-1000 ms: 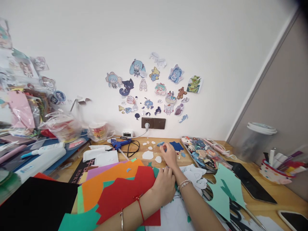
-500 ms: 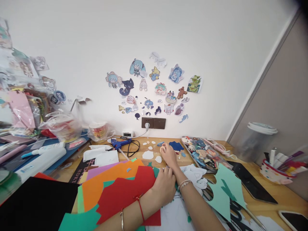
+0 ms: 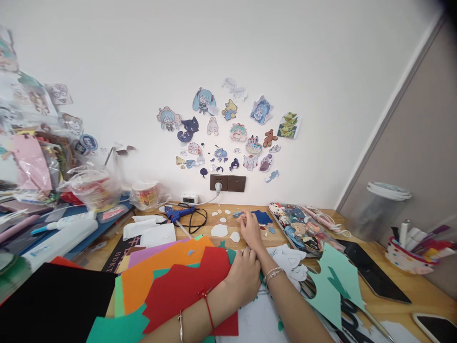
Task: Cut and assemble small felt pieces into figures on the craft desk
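My right hand (image 3: pixel 250 227) reaches over the desk with its fingertips together. They are beside a small light blue cut piece (image 3: pixel 236 215); what they pinch, if anything, is too small to make out. Just beyond is a dark blue felt-like piece (image 3: pixel 262 217), and to the left lie several white cut pieces (image 3: pixel 219 230). My left hand (image 3: pixel 244 274) is curled closed under the right wrist, beside a red sheet (image 3: pixel 185 290) and above a white paper (image 3: pixel 259 319). Whatever its fingers hold is hidden. A green scrap (image 3: pixel 232 256) shows behind its knuckles.
Orange (image 3: pixel 153 281) and black sheets (image 3: pixel 60 300) spread out at the left. A blue glue gun (image 3: pixel 174 214) with its black cord lies behind them. At the right are a sticker-covered case (image 3: pixel 296 226), mint sheets (image 3: pixel 339 276), black-handled scissors (image 3: pixel 350 312) and a pen cup (image 3: pixel 410 257).
The fingertips of my right hand have shifted slightly up and away, toward the light blue piece. A pale round piece seen at them before is now hardly visible. My left hand stays put.
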`<state>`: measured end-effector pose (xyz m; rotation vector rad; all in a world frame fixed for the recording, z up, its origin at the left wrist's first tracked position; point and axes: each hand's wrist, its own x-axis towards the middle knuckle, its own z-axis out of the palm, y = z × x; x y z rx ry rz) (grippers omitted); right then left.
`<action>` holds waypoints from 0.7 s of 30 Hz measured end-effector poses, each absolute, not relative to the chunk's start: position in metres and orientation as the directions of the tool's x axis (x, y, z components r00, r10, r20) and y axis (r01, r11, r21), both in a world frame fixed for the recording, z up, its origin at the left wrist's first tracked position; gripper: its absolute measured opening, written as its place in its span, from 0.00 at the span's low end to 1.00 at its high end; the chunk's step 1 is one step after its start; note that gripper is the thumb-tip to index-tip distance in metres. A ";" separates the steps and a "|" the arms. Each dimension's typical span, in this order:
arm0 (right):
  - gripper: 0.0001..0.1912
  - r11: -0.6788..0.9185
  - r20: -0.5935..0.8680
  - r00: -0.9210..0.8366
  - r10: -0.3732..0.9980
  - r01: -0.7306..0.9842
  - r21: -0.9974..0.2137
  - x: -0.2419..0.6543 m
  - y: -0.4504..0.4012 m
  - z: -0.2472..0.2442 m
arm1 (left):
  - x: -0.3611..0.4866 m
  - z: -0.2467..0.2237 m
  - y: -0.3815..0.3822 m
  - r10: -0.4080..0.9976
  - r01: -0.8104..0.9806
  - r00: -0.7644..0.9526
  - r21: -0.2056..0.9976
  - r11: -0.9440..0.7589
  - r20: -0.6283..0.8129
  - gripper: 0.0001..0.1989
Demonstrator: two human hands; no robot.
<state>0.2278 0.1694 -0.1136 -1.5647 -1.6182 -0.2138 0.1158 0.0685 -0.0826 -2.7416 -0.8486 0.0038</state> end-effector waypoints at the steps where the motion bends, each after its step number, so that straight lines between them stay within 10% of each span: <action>1: 0.11 0.215 0.665 0.132 0.735 0.885 -0.413 0.227 0.169 -0.114 | 0.116 -0.083 0.069 0.555 0.554 0.828 -0.256 -0.792 0.076 0.13; 21: 0.10 0.235 0.552 -0.062 0.832 0.939 -0.249 0.222 0.170 -0.117 | 0.116 -0.083 0.070 0.554 0.553 0.829 -0.256 -0.793 0.078 0.13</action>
